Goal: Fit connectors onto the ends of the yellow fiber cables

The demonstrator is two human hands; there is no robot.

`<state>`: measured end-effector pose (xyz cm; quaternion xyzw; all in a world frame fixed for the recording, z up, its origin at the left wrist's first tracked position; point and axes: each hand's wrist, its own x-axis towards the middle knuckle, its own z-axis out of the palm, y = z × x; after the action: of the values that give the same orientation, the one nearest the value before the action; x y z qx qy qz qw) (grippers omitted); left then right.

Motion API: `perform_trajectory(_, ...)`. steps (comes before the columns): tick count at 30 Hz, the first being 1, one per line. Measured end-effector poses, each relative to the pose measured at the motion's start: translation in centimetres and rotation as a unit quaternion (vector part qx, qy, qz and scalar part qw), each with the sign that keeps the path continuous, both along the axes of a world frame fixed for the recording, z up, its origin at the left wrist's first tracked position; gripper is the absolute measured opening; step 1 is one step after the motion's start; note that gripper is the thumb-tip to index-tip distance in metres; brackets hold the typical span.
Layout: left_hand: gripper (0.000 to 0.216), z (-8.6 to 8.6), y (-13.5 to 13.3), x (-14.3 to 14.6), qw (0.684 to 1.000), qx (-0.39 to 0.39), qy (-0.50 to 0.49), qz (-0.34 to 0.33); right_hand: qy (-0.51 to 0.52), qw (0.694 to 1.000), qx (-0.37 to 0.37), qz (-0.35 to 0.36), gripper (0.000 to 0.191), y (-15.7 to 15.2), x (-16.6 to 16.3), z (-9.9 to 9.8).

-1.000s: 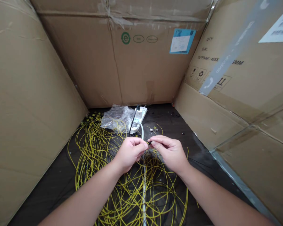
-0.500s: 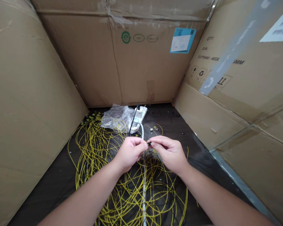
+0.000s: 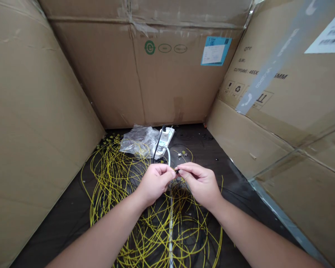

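My left hand (image 3: 158,183) and my right hand (image 3: 202,183) meet fingertip to fingertip above the dark table. Between them sits a small black connector (image 3: 176,171), pinched by thumb and forefinger on both sides. A bit of yellow shows at its left end, by my left fingertips. Most of the piece is hidden by the fingers, so its exact shape cannot be made out. Below and to the left spreads a large tangle of thin yellow and black wires (image 3: 108,178). A thick white cable (image 3: 171,232) runs through the tangle under my hands.
Cardboard boxes wall in the left, the back (image 3: 167,89) and the right (image 3: 268,123). Beyond my hands lie a white power strip (image 3: 164,140) with a black cord plugged in and a clear plastic bag (image 3: 138,140). Small metal pieces (image 3: 182,154) and black bits are scattered on the table.
The whole view has shifted very slightly downward. Both hands keep the same pinch on the black connector, with almost no movement.
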<state>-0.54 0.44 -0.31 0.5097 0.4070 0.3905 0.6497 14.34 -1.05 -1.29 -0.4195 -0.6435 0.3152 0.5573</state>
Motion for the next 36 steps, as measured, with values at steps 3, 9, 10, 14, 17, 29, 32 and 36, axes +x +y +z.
perform_trajectory(3, 0.024, -0.03, -0.06, -0.02, 1.0, -0.009, -0.013, -0.01, -0.002, 1.0, -0.003, -0.006, 0.013, 0.02, 0.04, 0.0)
perform_trajectory(9, 0.022, 0.1, -0.13, 0.08, 0.999, -0.04, -0.001, -0.017, 0.012, 0.999, -0.027, -0.022, 0.012, 0.18, 0.0, 0.04)
perform_trajectory(10, 0.02, 0.14, -0.14, 0.12, 0.999, -0.05, -0.003, -0.009, 0.016, 0.999, -0.031, -0.021, 0.012, 0.19, -0.04, 0.01)
perform_trajectory(14, 0.02, 0.3, -0.15, 0.22, 0.998, -0.053, -0.018, 0.013, 0.029, 0.999, -0.039, -0.019, 0.011, 0.19, -0.14, -0.06)
perform_trajectory(17, 0.018, 0.44, -0.18, 0.22, 0.998, -0.05, -0.036, 0.026, 0.036, 0.998, -0.047, -0.02, 0.012, 0.17, -0.11, -0.01)
perform_trajectory(29, 0.017, -0.02, -0.04, 0.19, 0.999, -0.009, -0.019, 0.033, 0.056, 0.996, -0.06, -0.017, 0.013, 0.28, -0.01, -0.22)
perform_trajectory(32, 0.017, 0.0, -0.03, 0.16, 0.999, 0.014, 0.006, 0.03, 0.062, 0.996, -0.058, -0.017, 0.012, 0.26, -0.02, -0.19)
perform_trajectory(36, 0.013, -0.03, -0.12, 0.22, 0.99, 0.102, 0.075, 0.06, 0.072, 0.995, -0.062, -0.021, 0.011, 0.26, -0.07, -0.17)
